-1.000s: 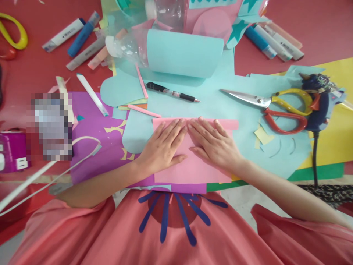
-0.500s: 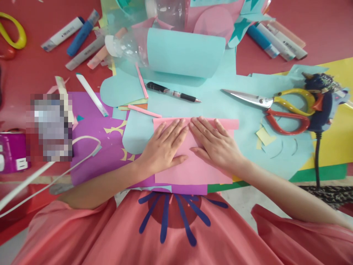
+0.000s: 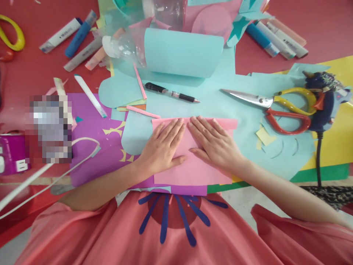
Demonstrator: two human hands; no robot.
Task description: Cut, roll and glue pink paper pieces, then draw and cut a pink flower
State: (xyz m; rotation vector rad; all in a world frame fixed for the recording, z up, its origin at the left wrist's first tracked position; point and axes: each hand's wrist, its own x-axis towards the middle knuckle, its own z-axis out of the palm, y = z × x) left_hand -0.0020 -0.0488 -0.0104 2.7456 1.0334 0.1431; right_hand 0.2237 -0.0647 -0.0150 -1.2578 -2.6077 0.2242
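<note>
A pink sheet of paper (image 3: 193,171) lies in front of me, its far edge folded over into a narrow strip. My left hand (image 3: 165,145) rests flat on its left half, fingertips on the fold. On the right half my right hand (image 3: 215,141) lies flat too, fingers stretched toward the same fold. Both hands are open and grip nothing. Beyond the sheet, a black pen (image 3: 171,92) lies on light blue paper (image 3: 209,106). Thin pink paper strips (image 3: 143,112) are near the sheet's far left corner.
Scissors (image 3: 264,101) and a dark blue glue gun (image 3: 324,106) lie to the right. A plastic bottle wrapped in light blue paper (image 3: 183,53) lies at the back. Markers (image 3: 79,35) are at back left, more markers (image 3: 275,38) at back right. A white cable (image 3: 52,180) crosses the left.
Both hands stay flat on the pink paper, with hardly any movement. The view has shifted very slightly.
</note>
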